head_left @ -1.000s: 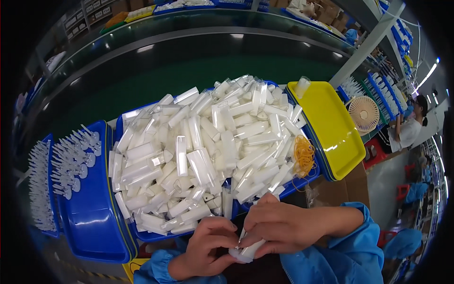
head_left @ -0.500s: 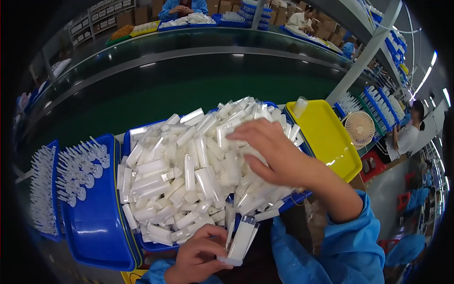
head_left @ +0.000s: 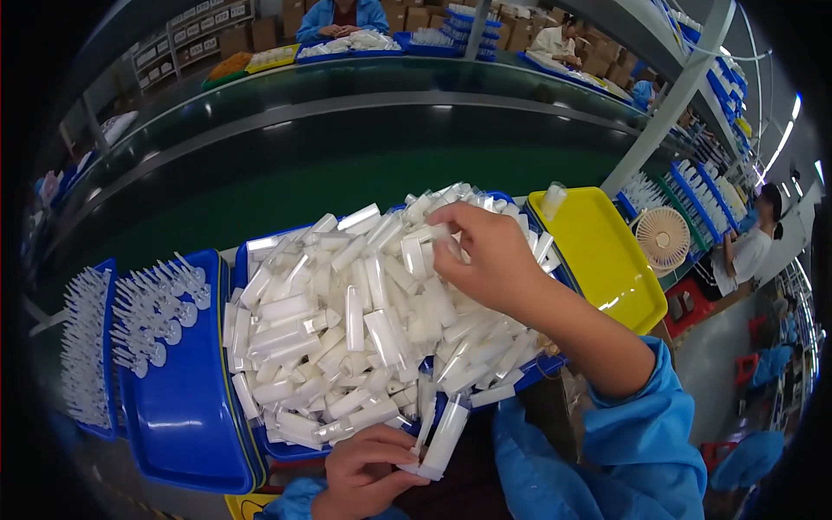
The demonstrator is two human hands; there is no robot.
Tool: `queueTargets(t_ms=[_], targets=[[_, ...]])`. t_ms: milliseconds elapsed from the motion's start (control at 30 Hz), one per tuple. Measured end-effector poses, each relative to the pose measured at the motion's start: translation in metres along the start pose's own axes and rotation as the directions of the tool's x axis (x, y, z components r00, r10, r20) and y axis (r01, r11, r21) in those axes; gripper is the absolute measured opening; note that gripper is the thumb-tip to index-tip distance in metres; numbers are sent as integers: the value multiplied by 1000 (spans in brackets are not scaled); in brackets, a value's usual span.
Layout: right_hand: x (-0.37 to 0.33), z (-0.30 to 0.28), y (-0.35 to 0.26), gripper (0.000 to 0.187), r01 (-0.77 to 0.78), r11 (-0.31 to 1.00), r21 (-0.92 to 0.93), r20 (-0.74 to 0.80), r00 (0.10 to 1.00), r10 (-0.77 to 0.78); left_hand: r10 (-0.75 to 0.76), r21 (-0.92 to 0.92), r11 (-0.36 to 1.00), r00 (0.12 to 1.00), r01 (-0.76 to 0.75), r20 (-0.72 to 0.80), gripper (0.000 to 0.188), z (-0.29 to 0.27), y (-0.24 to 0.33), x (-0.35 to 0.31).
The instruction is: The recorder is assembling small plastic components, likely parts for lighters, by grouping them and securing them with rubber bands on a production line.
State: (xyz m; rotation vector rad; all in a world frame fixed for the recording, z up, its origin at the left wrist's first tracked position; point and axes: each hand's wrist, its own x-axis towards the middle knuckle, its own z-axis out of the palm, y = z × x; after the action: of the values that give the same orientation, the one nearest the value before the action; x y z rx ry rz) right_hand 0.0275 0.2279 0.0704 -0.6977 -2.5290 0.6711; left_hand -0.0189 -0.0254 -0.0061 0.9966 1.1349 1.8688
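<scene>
Low in front of me, my left hand is closed around the lower end of a white cylinder in a clear sleeve, which leans upright. A second slim white piece stands beside it at my fingertips. My right hand reaches over the far part of a heap of similar white cylinders, thumb and fingers closing on one of them, partly hidden by the fingers. The heap fills a blue tray, some cylinders lying across others.
A yellow tray on the right holds one clear-sleeved piece. To the left are stacked blue trays bearing clear stemmed parts. A beige fan stands beyond the yellow tray. Behind the heap runs a green conveyor; people sit across it.
My right hand has gone from spread fingers over the heap to a pinch on a cylinder. The sleeved cylinder in my left hand has turned slightly. The view has shifted a little.
</scene>
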Motion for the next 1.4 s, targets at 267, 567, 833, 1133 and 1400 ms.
queueTargets(t_ms=[267,567,833,1133,1400], targets=[[-85,-19,-22,45,-413,414,811,405,907,112,379,191,886,898,-422,223,7,6,-4,22],[-106,-15,-17,52,-539,-54,841,541,832,125,341,263,864,885,-428,318,18,9,-10,23],[-104,-35,-4,48,107,887,449,218,950,-225,154,337,905,936,-262,315,12,5,-7,14],[-117,-32,-9,45,-126,731,671,371,910,-184,429,126,861,836,-493,341,7,13,-13,21],[-127,-6,-21,49,50,741,670,258,920,-295,233,245,931,958,-270,169,17,9,-8,4]])
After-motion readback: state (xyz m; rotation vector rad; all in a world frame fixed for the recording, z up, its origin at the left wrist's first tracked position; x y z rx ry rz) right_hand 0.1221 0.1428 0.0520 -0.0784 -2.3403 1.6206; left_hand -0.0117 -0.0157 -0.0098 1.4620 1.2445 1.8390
